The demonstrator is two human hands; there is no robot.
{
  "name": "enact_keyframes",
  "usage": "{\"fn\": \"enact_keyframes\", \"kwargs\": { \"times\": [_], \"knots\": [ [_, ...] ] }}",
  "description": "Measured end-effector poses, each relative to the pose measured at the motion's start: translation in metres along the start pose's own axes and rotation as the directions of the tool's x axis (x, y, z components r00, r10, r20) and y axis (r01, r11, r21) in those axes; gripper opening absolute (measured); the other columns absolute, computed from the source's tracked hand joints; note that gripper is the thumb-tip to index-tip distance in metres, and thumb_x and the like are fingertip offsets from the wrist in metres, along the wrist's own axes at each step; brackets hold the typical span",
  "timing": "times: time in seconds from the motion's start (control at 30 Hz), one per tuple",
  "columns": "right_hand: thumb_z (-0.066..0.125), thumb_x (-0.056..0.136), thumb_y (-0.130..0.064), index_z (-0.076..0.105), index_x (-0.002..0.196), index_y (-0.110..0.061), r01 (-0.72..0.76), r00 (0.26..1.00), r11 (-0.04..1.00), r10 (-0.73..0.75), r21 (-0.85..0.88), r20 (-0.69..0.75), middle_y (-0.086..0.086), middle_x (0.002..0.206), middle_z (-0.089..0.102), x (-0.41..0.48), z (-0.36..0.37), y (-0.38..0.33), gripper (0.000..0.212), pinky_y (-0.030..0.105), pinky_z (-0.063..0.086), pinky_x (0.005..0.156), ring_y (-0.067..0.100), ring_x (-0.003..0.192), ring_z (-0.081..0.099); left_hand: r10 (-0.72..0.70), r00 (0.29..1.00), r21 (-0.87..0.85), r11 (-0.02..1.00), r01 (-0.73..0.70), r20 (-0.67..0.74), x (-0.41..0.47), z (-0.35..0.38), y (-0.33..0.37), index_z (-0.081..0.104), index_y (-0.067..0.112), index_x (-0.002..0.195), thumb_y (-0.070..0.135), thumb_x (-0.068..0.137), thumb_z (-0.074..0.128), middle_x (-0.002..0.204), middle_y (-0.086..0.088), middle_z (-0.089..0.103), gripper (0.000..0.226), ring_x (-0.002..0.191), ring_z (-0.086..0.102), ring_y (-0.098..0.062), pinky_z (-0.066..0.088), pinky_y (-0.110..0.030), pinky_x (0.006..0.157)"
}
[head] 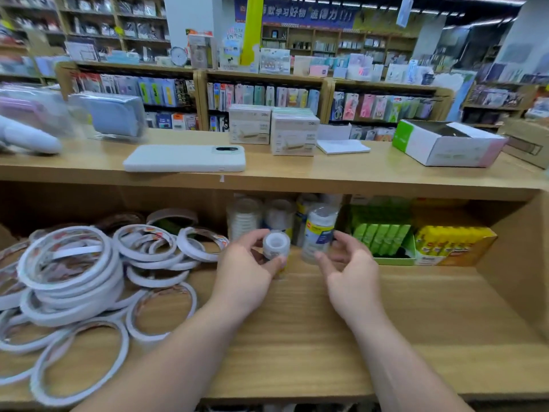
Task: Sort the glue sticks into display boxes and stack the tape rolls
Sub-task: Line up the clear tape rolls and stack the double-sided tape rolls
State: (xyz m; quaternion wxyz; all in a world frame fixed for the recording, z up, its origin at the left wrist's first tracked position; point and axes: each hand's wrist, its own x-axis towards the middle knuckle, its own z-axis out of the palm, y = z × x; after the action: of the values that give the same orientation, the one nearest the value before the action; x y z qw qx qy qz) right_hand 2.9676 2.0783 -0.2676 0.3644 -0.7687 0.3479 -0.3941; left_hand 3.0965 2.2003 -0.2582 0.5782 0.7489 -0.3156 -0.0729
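Observation:
My left hand (252, 263) holds a small wrapped pack of clear tape rolls (275, 245) between thumb and fingers, low over the wooden shelf (326, 337). My right hand (347, 263) hovers with curled fingers around a taller wrapped tube of tape rolls (319, 233) standing on the shelf; whether it touches the tube is unclear. More wrapped tape tubes (261, 218) stand behind. A pile of white double-sided tape rings (74, 272) fills the shelf's left. A green display box (383, 237) and a yellow display box (451, 245) of glue sticks stand at the right.
The counter top (297, 173) above the shelf carries a white phone (184, 158), two beige boxes (276, 130), a notepad (343, 147) and an open white carton (445, 142). The shelf's right wall (517, 263) is cardboard-brown. Store racks stand behind.

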Motion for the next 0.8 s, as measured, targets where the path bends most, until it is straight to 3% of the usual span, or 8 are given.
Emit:
{"fn": "enact_keyframes", "kwargs": {
  "times": [0.07,0.13,0.27,0.4,0.53,0.67,0.73,0.8],
  "knots": [
    [0.072,0.089,-0.013,0.063,0.126,-0.011,-0.034,0.998,0.999,0.034,-0.004,0.055,0.001,0.112,0.068,0.013,0.002,0.008,0.038,0.011,0.050,0.078,0.008,0.087,0.069,-0.018,0.998,-0.003,1.000,0.018,-0.056,0.007,0.012,-0.007,0.066,0.026,0.104,0.007,0.068,0.090,0.082,0.009,0.071,0.047,0.072,0.068,-0.007,0.054,-0.019,0.072],
    [0.070,0.091,-0.017,0.067,0.124,-0.012,-0.072,0.991,0.993,0.082,-0.094,0.104,0.001,0.107,0.074,0.023,0.004,0.010,0.033,0.013,0.045,0.078,0.016,0.095,0.071,-0.049,0.995,0.034,0.998,0.052,-0.092,0.013,0.021,-0.009,0.063,0.028,0.088,0.010,0.064,0.093,0.077,0.009,0.069,0.043,0.072,0.067,-0.012,0.055,-0.021,0.071],
    [0.074,0.089,-0.024,0.072,0.112,-0.016,-0.107,0.988,0.983,0.122,-0.148,0.094,-0.005,0.094,0.075,0.031,0.002,0.010,0.025,0.018,0.044,0.078,0.012,0.087,0.068,-0.052,0.993,0.158,0.985,0.068,-0.102,0.020,0.031,-0.005,0.055,0.031,0.068,0.020,0.058,0.097,0.069,0.011,0.066,0.044,0.070,0.068,-0.014,0.057,-0.032,0.074],
    [0.077,0.086,-0.024,0.072,0.105,-0.021,-0.109,0.989,0.990,0.116,-0.085,0.086,-0.009,0.083,0.071,0.027,0.008,0.016,0.020,0.033,0.057,0.081,0.010,0.077,0.070,-0.051,0.992,0.244,0.967,0.078,-0.116,0.021,0.036,0.001,0.054,0.029,0.067,0.026,0.059,0.096,0.067,0.015,0.063,0.043,0.069,0.066,-0.012,0.056,-0.030,0.072],
    [0.078,0.084,-0.030,0.068,0.115,-0.021,-0.093,0.992,0.989,0.102,-0.115,0.074,-0.004,0.103,0.072,0.025,0.012,0.016,0.034,0.027,0.053,0.073,0.006,0.072,0.067,-0.034,0.995,0.275,0.960,0.058,-0.089,0.010,0.025,0.010,0.062,0.029,0.084,0.029,0.060,0.095,0.069,0.018,0.057,0.041,0.067,0.060,-0.008,0.052,-0.024,0.070],
    [0.079,0.083,-0.028,0.061,0.104,-0.022,0.102,0.989,0.994,-0.097,0.041,-0.112,0.000,0.095,0.059,0.003,0.001,-0.008,0.029,0.031,0.052,0.069,0.009,0.071,0.058,0.061,0.997,0.314,0.949,-0.041,-0.055,-0.015,-0.005,0.020,0.064,0.025,0.117,0.042,0.066,0.090,0.093,0.014,0.062,0.059,0.087,0.059,-0.003,0.054,-0.026,0.082],
    [0.077,0.084,-0.026,0.061,0.092,-0.023,0.255,0.966,0.966,-0.252,0.044,-0.064,-0.006,0.085,0.058,-0.013,0.000,-0.028,0.019,0.029,0.050,0.068,0.010,0.073,0.058,0.169,0.984,0.368,0.919,-0.138,-0.054,-0.037,-0.032,0.023,0.066,0.025,0.115,0.044,0.073,0.084,0.099,0.014,0.063,0.050,0.090,0.058,-0.001,0.051,-0.022,0.082],
    [0.076,0.084,-0.031,0.063,0.086,-0.027,0.350,0.927,0.932,-0.359,0.091,0.111,-0.012,0.084,0.058,-0.030,0.009,-0.045,0.014,0.020,0.047,0.068,0.008,0.074,0.058,0.255,0.965,0.421,0.883,-0.206,-0.062,-0.062,-0.065,0.021,0.069,0.026,0.109,0.049,0.077,0.075,0.099,0.017,0.063,0.040,0.093,0.058,0.000,0.049,-0.018,0.082]
  ]
}}
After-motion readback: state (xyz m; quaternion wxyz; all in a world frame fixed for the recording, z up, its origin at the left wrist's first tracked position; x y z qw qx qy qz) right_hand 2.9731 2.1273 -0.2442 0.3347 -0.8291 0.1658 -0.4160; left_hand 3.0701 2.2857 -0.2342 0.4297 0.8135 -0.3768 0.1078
